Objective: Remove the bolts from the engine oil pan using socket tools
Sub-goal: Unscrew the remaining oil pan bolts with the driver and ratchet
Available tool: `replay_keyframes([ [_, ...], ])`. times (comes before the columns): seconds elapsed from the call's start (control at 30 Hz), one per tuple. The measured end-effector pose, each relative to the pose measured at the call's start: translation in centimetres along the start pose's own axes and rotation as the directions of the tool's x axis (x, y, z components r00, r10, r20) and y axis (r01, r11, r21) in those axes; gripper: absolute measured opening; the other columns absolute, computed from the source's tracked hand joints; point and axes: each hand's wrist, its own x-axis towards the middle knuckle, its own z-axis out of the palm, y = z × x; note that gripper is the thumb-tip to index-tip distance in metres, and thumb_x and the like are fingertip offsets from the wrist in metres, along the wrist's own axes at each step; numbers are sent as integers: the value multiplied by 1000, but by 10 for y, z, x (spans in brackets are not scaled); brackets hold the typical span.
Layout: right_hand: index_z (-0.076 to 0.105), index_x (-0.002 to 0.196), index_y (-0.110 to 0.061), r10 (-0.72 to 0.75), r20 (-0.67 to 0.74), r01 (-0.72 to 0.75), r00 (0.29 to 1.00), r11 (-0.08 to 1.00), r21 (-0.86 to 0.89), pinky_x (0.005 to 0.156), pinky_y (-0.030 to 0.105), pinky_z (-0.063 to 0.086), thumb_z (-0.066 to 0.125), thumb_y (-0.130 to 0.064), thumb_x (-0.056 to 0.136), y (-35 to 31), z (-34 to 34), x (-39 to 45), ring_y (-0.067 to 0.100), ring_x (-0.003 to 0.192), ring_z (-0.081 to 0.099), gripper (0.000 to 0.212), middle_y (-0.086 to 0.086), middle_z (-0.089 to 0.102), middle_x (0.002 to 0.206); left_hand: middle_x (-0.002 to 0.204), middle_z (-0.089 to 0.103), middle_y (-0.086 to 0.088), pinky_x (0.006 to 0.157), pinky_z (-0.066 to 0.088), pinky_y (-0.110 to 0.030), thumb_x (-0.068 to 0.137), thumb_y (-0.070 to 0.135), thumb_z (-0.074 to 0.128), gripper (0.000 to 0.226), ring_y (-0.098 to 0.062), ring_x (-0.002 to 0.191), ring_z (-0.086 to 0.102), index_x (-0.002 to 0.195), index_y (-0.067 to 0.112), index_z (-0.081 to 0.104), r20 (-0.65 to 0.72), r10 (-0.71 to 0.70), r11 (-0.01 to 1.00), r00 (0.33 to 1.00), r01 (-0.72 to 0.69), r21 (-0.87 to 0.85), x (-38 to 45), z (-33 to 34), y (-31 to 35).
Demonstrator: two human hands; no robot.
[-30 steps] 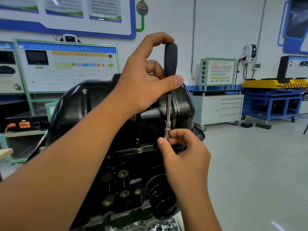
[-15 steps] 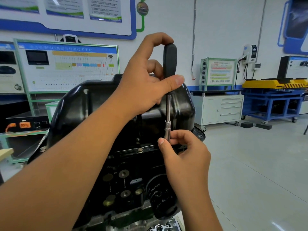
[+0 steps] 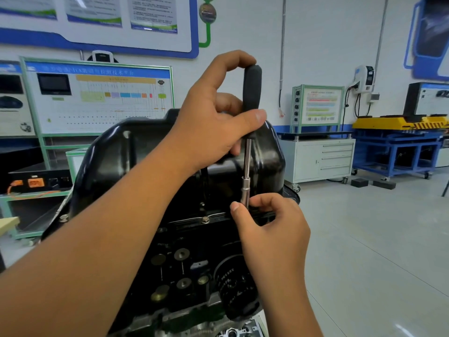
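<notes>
A glossy black oil pan point(image 3: 116, 156) sits on top of an upturned engine point(image 3: 189, 268) in front of me. A socket driver stands upright at the pan's near flange. My left hand point(image 3: 213, 122) grips its black handle point(image 3: 252, 86), thumb and fingers wrapped round it. Below, my right hand point(image 3: 269, 229) pinches the silver socket point(image 3: 246, 190) at the shaft's lower end, hiding the bolt under it. Another bolt point(image 3: 205, 219) shows on the flange just left of the socket, and one more bolt point(image 3: 64, 217) sits at the pan's left edge.
A black oil filter point(image 3: 233, 285) juts from the engine's front under my right wrist. Training boards and a green-framed bench point(image 3: 36, 142) stand at the left, a white drawer cabinet point(image 3: 323, 159) and a blue-and-yellow lift table point(image 3: 398, 142) at the right. Grey floor spreads to the right.
Both hands keep their hold on the driver. The handle has shifted very slightly in my left hand's fingers; nothing else has moved.
</notes>
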Motion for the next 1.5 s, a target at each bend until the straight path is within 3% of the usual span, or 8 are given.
replay_keyframes([
  [0.1,64,72,-36,14,-6,-14,1000,1000,-7,68,5,38,86,-41,73,0,0,0,1,82,56,22,-13,60,90,86,76,-18,43,46,-25,92,-2,62,61,-23,45,63,138,35,45,59,-14,1000,998,15,-19,0,-1,-1],
  [0.23,66,72,-35,18,-4,-18,1000,1000,-5,68,4,38,86,-40,72,0,0,1,-1,82,57,20,-13,61,90,65,65,-6,47,47,-24,87,4,75,64,-22,44,52,136,36,48,1,10,1000,1000,-10,24,-2,-2,-4],
  [0.37,67,72,-34,3,-6,-3,1000,1000,-1,69,4,38,86,-37,73,0,0,0,-3,85,57,19,-14,62,89,66,52,-20,48,47,-26,81,8,82,65,-19,45,46,127,39,49,-41,20,999,999,-18,47,-1,0,-3],
  [0.63,69,75,-33,13,17,-13,1000,1000,6,64,11,37,84,-39,75,1,1,1,1,81,58,16,-15,63,89,85,69,-30,44,47,-24,94,-2,64,62,-21,45,60,137,34,40,80,-47,999,996,46,10,-3,-3,4],
  [0.77,67,72,-35,3,20,-3,1000,1000,1,65,8,38,85,-36,75,1,0,1,0,84,57,18,-16,63,88,65,65,-7,45,46,-26,93,-4,67,63,-22,43,49,136,33,40,33,-43,999,999,42,15,-5,-5,3],
  [1.07,70,72,-32,-2,21,2,1000,1000,5,68,7,39,85,-32,76,2,0,2,0,84,58,15,-14,64,86,82,62,-15,48,42,-12,91,-5,66,60,-5,42,53,138,23,41,-118,-15,999,993,9,-53,-6,-7,4],
  [1.23,72,69,-32,-7,25,6,1000,999,38,62,10,42,84,-22,76,1,0,2,3,64,58,17,-13,65,84,68,59,3,46,41,-13,87,-6,69,61,-6,40,48,139,18,46,-187,23,999,982,-32,-42,-11,-6,3],
  [1.5,69,73,-33,10,4,-10,1000,999,33,64,11,39,86,-37,75,1,-1,2,5,67,57,18,-16,65,84,77,61,-13,46,43,-28,85,0,72,59,-15,44,45,134,23,51,-242,149,977,959,-104,188,-19,-10,5],
])
